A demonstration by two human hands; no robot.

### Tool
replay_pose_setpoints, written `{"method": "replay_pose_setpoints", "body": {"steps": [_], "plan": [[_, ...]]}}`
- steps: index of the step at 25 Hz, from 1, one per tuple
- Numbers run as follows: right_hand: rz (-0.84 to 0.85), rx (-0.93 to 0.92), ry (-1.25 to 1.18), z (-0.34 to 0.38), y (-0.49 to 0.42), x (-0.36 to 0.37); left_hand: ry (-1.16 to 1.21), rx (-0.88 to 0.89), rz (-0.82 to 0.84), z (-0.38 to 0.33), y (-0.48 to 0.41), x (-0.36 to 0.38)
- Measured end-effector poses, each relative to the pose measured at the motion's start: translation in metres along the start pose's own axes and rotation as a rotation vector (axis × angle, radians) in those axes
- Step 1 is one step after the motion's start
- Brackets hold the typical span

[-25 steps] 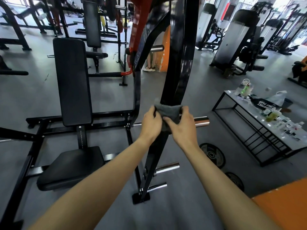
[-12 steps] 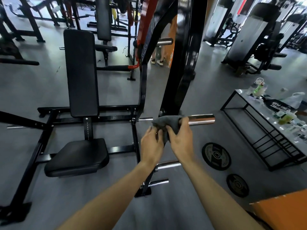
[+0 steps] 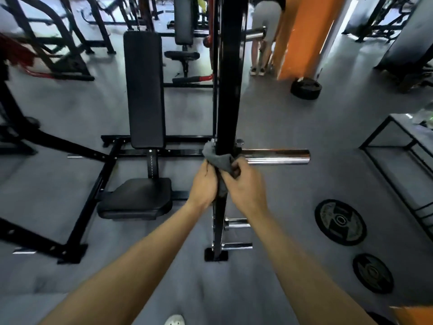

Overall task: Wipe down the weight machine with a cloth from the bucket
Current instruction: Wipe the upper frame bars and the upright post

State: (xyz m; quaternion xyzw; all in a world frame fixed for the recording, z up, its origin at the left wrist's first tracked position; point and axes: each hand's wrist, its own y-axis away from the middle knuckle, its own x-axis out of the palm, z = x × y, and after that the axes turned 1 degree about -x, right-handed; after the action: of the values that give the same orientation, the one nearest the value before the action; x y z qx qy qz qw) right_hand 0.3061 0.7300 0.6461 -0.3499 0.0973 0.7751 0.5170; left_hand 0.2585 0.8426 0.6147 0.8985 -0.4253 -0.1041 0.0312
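A grey cloth (image 3: 220,160) is wrapped around the black upright post (image 3: 228,90) of the weight machine, just below its chrome sleeve bar (image 3: 278,156). My left hand (image 3: 203,185) grips the cloth from the left side of the post. My right hand (image 3: 244,184) grips it from the right. Both hands press the cloth against the post low down, above the chrome storage pegs (image 3: 236,222). The machine's black back pad (image 3: 144,90) and seat (image 3: 138,198) stand to the left. No bucket is in view.
Two weight plates (image 3: 339,221) (image 3: 372,273) lie on the grey floor at the right. A black-framed bench table (image 3: 398,146) stands at the right edge. A person's legs (image 3: 260,50) and an orange pillar (image 3: 302,36) are behind the post; another plate (image 3: 305,89) lies beyond.
Both hands have slid the cloth down the post, from above the chrome sleeve bar to below it. My head has tilted further down toward the floor.
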Motion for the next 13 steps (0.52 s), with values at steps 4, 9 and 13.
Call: {"method": "replay_pose_setpoints", "body": {"steps": [4,9,13], "plan": [[0.218,0.042,0.033,-0.045,0.004,0.011,-0.177,-0.017,-0.035,0.000,0.028,0.004],[0.013,0.014,-0.200,-0.035,-0.004,-0.001,-0.033,0.029,-0.202,-0.026,0.030,0.017],[0.138,0.094,-0.208,-0.045,-0.009,0.007,-0.249,0.033,-0.243,-0.009,0.045,0.032]]}}
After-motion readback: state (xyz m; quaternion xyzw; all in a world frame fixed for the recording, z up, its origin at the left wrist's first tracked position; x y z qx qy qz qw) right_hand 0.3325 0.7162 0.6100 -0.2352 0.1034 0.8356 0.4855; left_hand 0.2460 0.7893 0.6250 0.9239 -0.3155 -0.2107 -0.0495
